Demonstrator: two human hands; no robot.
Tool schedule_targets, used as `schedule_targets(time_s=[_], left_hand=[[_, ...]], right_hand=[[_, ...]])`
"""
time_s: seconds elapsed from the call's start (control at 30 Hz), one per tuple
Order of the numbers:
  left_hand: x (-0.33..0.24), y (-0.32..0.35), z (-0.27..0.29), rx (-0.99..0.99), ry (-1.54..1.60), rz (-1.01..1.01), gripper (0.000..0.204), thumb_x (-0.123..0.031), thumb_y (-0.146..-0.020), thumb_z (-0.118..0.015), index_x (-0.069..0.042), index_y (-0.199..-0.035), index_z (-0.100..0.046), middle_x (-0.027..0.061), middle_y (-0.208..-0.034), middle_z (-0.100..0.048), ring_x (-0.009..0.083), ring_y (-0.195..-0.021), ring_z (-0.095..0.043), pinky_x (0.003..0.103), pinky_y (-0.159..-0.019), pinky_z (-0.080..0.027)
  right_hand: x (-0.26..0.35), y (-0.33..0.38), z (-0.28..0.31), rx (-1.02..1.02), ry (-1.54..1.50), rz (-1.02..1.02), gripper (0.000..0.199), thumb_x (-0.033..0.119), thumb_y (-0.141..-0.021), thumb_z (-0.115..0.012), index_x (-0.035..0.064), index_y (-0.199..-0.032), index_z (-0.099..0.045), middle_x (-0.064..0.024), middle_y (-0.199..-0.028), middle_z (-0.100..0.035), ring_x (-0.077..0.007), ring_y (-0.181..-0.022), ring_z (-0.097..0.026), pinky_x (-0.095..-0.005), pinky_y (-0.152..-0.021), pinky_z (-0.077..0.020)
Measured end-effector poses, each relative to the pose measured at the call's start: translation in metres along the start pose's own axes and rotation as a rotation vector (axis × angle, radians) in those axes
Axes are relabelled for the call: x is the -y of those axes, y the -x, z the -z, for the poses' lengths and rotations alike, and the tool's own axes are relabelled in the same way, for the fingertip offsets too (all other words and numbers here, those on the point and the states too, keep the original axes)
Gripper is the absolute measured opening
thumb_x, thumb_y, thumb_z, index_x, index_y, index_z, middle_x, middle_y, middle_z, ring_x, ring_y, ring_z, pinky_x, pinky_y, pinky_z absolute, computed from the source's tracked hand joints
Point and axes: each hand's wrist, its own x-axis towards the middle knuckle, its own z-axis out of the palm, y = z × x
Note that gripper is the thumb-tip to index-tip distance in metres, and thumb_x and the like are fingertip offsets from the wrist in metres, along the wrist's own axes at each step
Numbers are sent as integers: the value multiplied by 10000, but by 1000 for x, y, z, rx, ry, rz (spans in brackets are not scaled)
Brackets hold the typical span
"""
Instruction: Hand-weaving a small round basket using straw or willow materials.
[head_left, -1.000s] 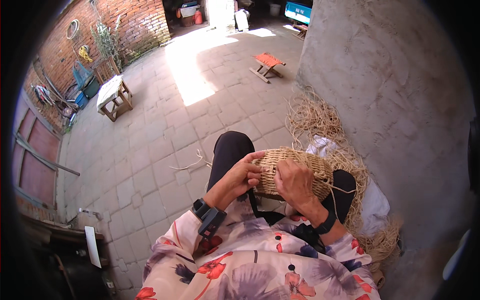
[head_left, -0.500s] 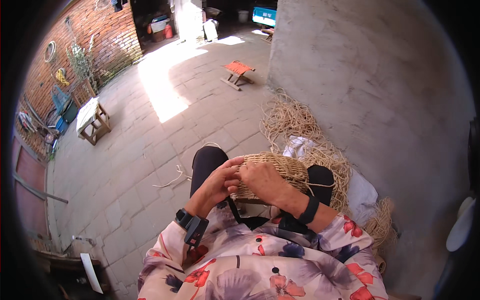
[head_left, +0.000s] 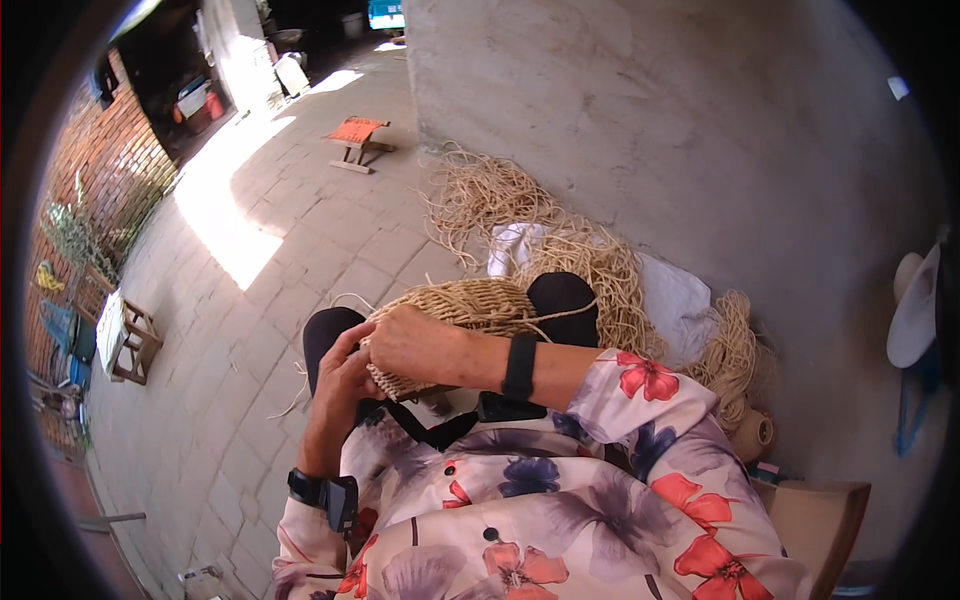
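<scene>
To my right a grey wall (head_left: 700, 130) runs far back. At its foot a heap of loose straw (head_left: 560, 240) spreads over the paving (head_left: 250, 290), with a white cloth (head_left: 515, 245) lying in it and a paler sheet (head_left: 675, 295) just beside. A small roll of cord (head_left: 752, 435) sits near me at the wall. Far off stands a low stool (head_left: 355, 135) with an orange seat, well apart from the straw. On my left a wooden table (head_left: 125, 335) stands near a brick wall (head_left: 110, 160) with green plants (head_left: 75, 235). At the right rim hangs what may be a white hat (head_left: 915, 310).
</scene>
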Motion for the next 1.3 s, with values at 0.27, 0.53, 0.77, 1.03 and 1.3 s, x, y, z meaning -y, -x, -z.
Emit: schedule_targets(time_s=[0.27,0.53,0.77,1.03,1.3], left_hand=[[-28,3,5,-270,-284,-408,305,-262,-967,-596,-38,-1170,-639,55,-916,-706,68,-652,-564,224,-611,-493],[-109,2,-148,-126,-105,-991,416,-344,-1028,-474,-17,-1243,-616,109,-1094,-687,160,-997,-635,319,-822,-517],[-57,27,-193,779,-1095,-1083,613,-514,-892,-607,-58,-1300,-570,128,-1075,-645,286,-990,-616,378,-854,-482],[-92,15,-63,-15,-303,-656,134,-24,-966,-557,12,-1057,-649,60,-1005,-649,141,-920,-629,278,-840,-503],[-20,5,5,-206,-726,-484,206,-132,-941,-606,4,-1086,-659,67,-957,-637,118,-785,-565,263,-690,-456]], right_hand=[[-1,-2,-8,-57,122,-6,107,155,-786,-663,114,-765,-760,-59,-759,-726,-235,-780,-728,-365,-635,-560],[-17,-6,-40,-260,30,-55,104,139,-763,-660,119,-741,-760,-79,-712,-720,-240,-713,-725,-369,-605,-555],[52,73,138,-574,-400,-333,136,143,-770,-639,77,-829,-741,-94,-782,-720,-278,-776,-713,-387,-674,-558],[-10,-7,-20,-104,-31,-25,129,136,-736,-634,47,-761,-723,-127,-709,-692,-313,-721,-698,-418,-645,-537],[-14,8,-26,-472,-328,-174,114,98,-728,-640,4,-777,-596,-177,-738,-640,-372,-721,-670,-456,-648,-540]])
